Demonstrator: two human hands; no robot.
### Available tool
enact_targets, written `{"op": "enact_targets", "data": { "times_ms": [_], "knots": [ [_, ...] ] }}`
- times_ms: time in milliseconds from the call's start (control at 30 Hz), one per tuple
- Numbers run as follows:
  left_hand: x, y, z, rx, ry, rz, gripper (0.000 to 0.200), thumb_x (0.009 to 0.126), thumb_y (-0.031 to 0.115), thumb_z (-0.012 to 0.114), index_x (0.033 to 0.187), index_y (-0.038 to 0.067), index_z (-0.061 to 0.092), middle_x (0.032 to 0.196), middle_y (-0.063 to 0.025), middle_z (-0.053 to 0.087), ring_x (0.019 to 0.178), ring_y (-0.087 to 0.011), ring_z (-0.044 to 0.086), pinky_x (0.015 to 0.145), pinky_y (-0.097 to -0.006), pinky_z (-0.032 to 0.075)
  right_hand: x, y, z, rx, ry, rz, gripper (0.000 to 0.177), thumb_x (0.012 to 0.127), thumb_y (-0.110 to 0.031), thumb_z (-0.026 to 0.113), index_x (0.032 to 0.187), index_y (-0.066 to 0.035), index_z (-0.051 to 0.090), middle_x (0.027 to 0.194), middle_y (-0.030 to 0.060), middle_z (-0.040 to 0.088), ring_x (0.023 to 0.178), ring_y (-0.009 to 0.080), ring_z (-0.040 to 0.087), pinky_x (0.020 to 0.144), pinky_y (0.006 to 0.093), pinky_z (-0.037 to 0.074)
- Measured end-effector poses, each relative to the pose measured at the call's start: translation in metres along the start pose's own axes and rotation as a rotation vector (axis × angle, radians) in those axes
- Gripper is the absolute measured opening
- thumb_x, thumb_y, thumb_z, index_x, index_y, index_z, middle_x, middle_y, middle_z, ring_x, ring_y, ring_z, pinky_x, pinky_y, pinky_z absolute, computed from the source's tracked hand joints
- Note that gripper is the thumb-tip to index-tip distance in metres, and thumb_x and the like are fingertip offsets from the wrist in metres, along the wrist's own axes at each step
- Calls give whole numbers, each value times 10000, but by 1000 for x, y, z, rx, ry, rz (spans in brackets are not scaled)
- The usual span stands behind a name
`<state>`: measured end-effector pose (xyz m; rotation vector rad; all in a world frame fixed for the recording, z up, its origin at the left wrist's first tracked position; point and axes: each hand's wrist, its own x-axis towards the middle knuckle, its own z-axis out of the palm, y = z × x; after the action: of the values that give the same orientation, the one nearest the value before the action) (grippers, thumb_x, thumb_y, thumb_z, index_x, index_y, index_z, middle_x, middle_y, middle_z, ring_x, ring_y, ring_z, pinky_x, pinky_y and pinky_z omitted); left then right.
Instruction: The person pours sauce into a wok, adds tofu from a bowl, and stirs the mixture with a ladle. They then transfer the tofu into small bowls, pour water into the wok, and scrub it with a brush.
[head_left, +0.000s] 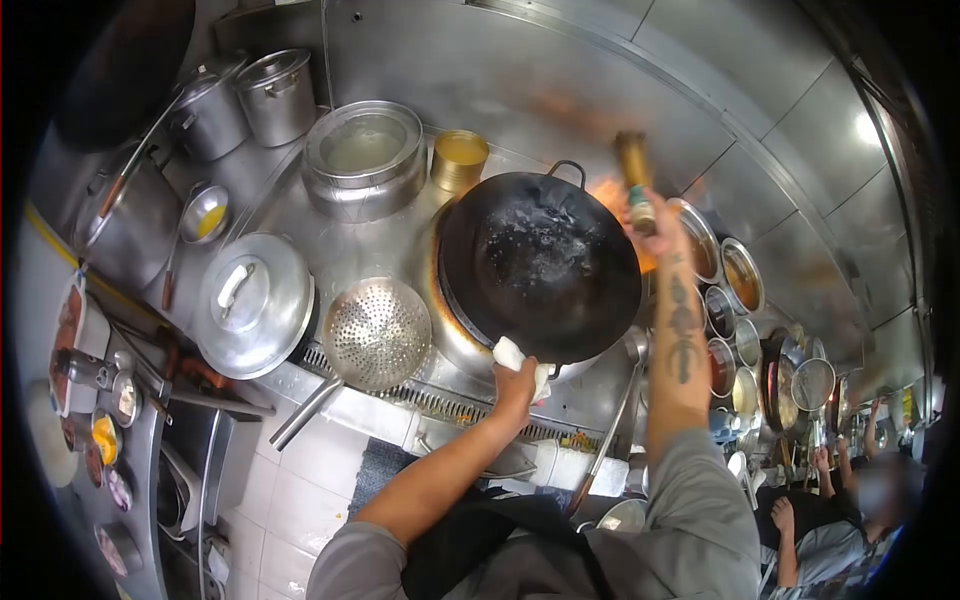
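The black wok [545, 265] is tilted on the burner, with steaming or bubbling water in its bowl. My left hand [516, 390] is closed around a folded white cloth [510, 355] at the near loop handle of the wok. Raised beyond the wok's right rim, my right hand [655, 225] grips what looks like a bamboo wok brush [632, 165], brownish with a green band and slightly blurred. Orange flame [612, 195] shows behind the wok, near that hand.
Left of the wok lie a perforated strainer [377, 335] and a domed lid [255, 305]. Behind stand a water pot [364, 150] and a yellow tin [459, 162]. A long-handled ladle [605, 435] rests to the right, near several seasoning bowls [740, 275]. Co-workers [840, 520] are at far right.
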<state>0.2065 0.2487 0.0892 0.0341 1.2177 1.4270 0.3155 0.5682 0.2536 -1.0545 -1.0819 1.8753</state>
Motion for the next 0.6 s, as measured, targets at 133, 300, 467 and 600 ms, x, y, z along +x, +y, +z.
{"op": "enact_targets", "data": {
  "times_ms": [133,300,467,600],
  "knots": [
    [0,3,-3,-2,-42,-24,405,851,241,615,1106,21,390,925,-136,579,653,-203,613,389,-328,491,-64,-82,18,-510,209,-341,246,877,-266,646,978,-64,550,664,76,612,518,148,607,404,300,472],
    [4,-3,-5,-38,-86,-12,363,873,244,608,1094,33,411,892,-125,591,634,-199,618,378,-316,481,-9,45,35,-1121,465,-381,287,880,-291,560,924,-17,634,629,104,624,554,220,627,476,367,482],
    [-4,5,-7,-66,-122,-6,310,904,239,571,1113,66,421,874,-92,587,630,-184,613,380,-297,475,-107,166,96,-1300,-286,-116,357,809,-345,681,1013,-53,659,747,125,673,611,212,645,571,353,501],
    [-19,15,-2,-17,-30,-112,291,928,268,541,1129,95,423,866,-74,587,634,-175,615,378,-291,472,-80,89,10,-2069,-28,-54,386,816,-364,686,955,-4,661,865,195,683,763,283,678,667,424,521]
  ]
}}
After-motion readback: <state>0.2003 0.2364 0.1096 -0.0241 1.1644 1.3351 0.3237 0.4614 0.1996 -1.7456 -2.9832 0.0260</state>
